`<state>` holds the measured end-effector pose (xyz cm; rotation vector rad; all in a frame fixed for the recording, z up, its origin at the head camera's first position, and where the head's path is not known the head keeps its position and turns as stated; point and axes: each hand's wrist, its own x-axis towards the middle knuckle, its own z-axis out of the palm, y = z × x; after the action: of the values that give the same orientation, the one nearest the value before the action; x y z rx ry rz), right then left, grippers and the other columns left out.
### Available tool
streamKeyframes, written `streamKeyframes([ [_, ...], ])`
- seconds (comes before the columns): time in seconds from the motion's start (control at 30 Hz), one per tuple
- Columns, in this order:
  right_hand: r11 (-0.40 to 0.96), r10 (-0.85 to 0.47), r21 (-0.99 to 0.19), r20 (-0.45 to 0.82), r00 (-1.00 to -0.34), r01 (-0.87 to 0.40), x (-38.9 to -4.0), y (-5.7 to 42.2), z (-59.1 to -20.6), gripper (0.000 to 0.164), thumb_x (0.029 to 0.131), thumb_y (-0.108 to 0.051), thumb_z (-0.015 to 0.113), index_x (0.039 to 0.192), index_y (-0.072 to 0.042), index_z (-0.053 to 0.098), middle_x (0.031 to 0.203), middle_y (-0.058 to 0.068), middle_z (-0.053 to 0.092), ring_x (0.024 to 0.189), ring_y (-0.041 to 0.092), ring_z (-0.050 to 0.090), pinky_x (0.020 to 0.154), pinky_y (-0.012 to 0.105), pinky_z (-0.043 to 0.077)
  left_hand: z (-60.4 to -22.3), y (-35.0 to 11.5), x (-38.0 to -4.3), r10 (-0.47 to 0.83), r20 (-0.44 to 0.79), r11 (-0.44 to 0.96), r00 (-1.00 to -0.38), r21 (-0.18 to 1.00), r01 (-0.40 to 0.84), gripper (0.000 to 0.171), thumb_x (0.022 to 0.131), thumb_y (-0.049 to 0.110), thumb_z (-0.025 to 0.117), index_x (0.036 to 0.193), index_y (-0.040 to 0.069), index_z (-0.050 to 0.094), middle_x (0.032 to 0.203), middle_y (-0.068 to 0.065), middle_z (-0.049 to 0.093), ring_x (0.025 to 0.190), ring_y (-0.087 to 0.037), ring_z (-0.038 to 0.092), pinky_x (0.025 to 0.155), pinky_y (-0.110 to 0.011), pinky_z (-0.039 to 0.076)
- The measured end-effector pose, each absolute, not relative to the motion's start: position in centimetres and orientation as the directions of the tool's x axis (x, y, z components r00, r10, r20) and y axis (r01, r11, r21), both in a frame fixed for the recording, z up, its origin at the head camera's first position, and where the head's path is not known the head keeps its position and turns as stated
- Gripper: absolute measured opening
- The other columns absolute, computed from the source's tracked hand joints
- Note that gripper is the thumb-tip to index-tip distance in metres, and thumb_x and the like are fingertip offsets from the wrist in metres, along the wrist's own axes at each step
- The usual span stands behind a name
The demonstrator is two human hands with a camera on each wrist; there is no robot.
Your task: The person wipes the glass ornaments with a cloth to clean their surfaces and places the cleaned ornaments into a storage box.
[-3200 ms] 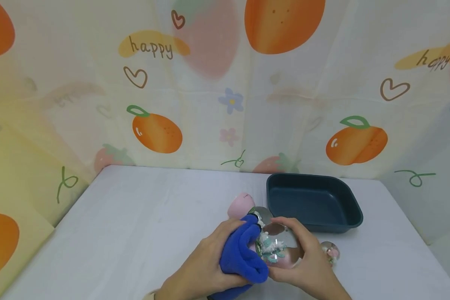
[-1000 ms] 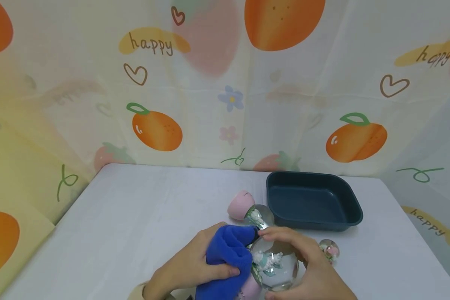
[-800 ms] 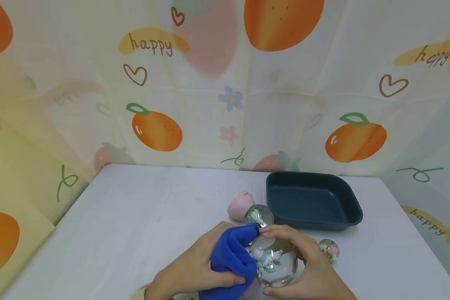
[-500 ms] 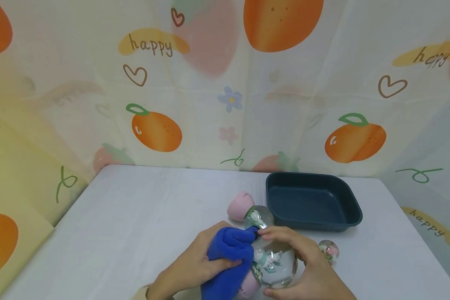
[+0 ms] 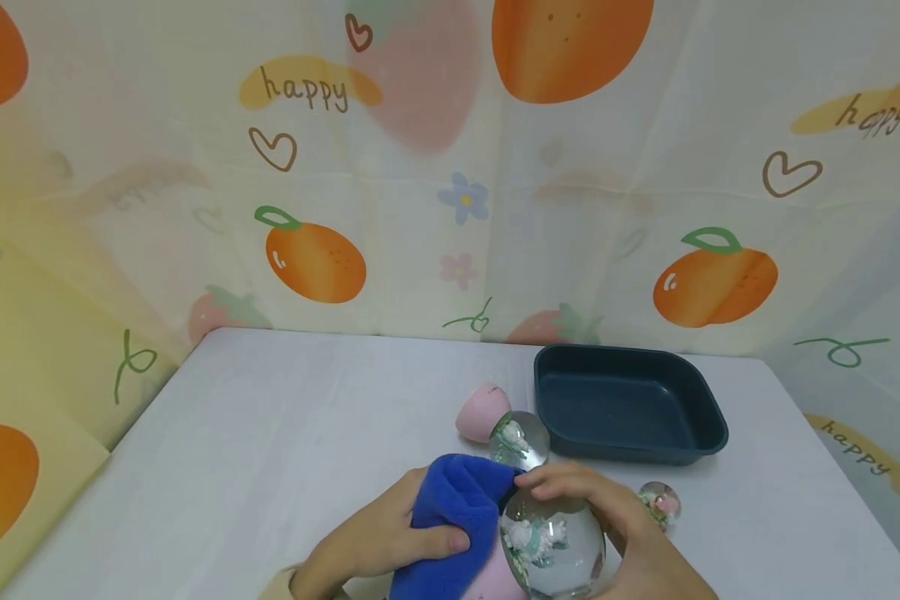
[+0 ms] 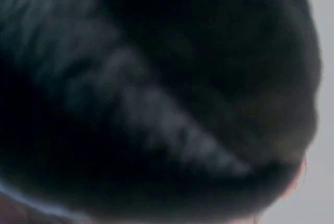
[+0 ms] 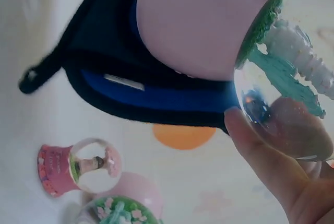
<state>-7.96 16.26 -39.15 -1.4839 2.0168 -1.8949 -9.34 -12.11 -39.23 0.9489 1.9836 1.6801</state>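
Observation:
My left hand point(image 5: 386, 529) grips a blue cloth point(image 5: 457, 500) with black edging, the thumb lying on top of its folds. Under the cloth sits the pink base point(image 7: 198, 25) of a large snow globe point(image 5: 562, 546), partly covered. White and teal figures show inside its clear ball. My right hand point(image 5: 637, 533) holds that ball from the right, fingers over the top and thumb below. In the right wrist view, a finger and thumb stand on either side of the glass point(image 7: 292, 130). A dark, blurred shape point(image 6: 156, 104) fills most of the left wrist view.
Behind the hands lies another snow globe with a pink base point(image 5: 483, 412), on its side, its ball near a dark teal rectangular pan point(image 5: 630, 454). A small snow globe point(image 7: 55, 169) lies right of my right hand. A printed curtain point(image 5: 420, 250) backs the white table point(image 5: 285, 417).
Since 3.2 seconds ago, the snow globe and both hands have come lower, and more of its pink base shows. Over the last second the cloth has shifted back and forth against the base.

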Motion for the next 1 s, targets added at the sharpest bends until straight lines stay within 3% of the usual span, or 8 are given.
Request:
streamKeyframes([
  [0.1,-0.189,-0.618,-0.755,0.589,-0.521,-0.628,-8.2,16.2,-39.2,0.075,0.077,-0.002,0.082,0.141,0.003,0.043,0.147,0.020,0.047,0.136,0.025,0.047,0.106,0.031,0.046,-39.2,-12.0,-9.3,0.720,0.127,0.058,-0.683,0.969,0.241,0.041,0.092,0.031,0.066,0.125,0.010,0.054,0.103,0.006,0.062,0.094,-0.005,0.060,0.084,-0.028,0.053],
  [0.23,-0.163,-0.633,-0.765,0.565,-0.529,-0.623,-8.2,15.9,-39.1,0.081,0.071,0.004,0.085,0.140,0.001,0.044,0.147,0.018,0.047,0.135,0.023,0.048,0.104,0.031,0.048,-39.1,-11.6,-9.1,0.677,0.106,0.084,-0.728,0.972,0.219,0.033,0.092,0.024,0.066,0.121,0.013,0.057,0.101,0.003,0.065,0.090,-0.005,0.062,0.081,-0.028,0.056],
  [0.37,-0.146,-0.623,-0.748,0.578,-0.527,-0.648,-8.3,15.8,-39.3,0.080,0.069,-0.001,0.088,0.136,0.002,0.045,0.143,0.018,0.049,0.131,0.023,0.051,0.103,0.030,0.049,-39.1,-11.3,-9.0,0.634,0.098,0.092,-0.767,0.975,0.200,0.028,0.095,0.019,0.063,0.119,0.007,0.061,0.101,-0.007,0.070,0.088,-0.007,0.067,0.076,-0.029,0.058],
  [0.63,-0.213,-0.604,-0.725,0.625,-0.495,-0.655,-8.6,15.9,-39.8,0.071,0.077,-0.014,0.085,0.134,0.003,0.045,0.142,0.018,0.049,0.130,0.025,0.050,0.104,0.030,0.047,-39.1,-11.2,-9.1,0.544,0.099,0.140,-0.833,0.968,0.207,0.029,0.097,0.019,0.062,0.120,0.002,0.062,0.108,-0.017,0.071,0.092,-0.009,0.068,0.080,-0.028,0.056],
  [0.77,-0.301,-0.594,-0.724,0.652,-0.472,-0.621,-8.7,15.8,-39.9,0.072,0.079,-0.009,0.082,0.137,0.004,0.042,0.144,0.019,0.046,0.130,0.027,0.048,0.103,0.031,0.047,-39.3,-11.6,-9.1,0.581,0.161,0.045,-0.798,0.972,0.229,0.030,0.096,0.020,0.061,0.118,0.000,0.061,0.103,-0.014,0.070,0.090,-0.008,0.067,0.077,-0.031,0.057],
  [1.0,-0.335,-0.551,-0.715,0.677,-0.489,-0.614,-8.0,15.7,-39.2,0.081,0.070,0.004,0.085,0.135,0.008,0.037,0.141,0.025,0.043,0.129,0.030,0.046,0.100,0.032,0.048,-39.4,-12.2,-9.3,0.736,0.194,-0.099,-0.649,0.979,0.181,0.051,0.097,0.040,0.056,0.119,-0.005,0.047,0.095,0.005,0.054,0.090,-0.004,0.055,0.078,-0.029,0.053],
])
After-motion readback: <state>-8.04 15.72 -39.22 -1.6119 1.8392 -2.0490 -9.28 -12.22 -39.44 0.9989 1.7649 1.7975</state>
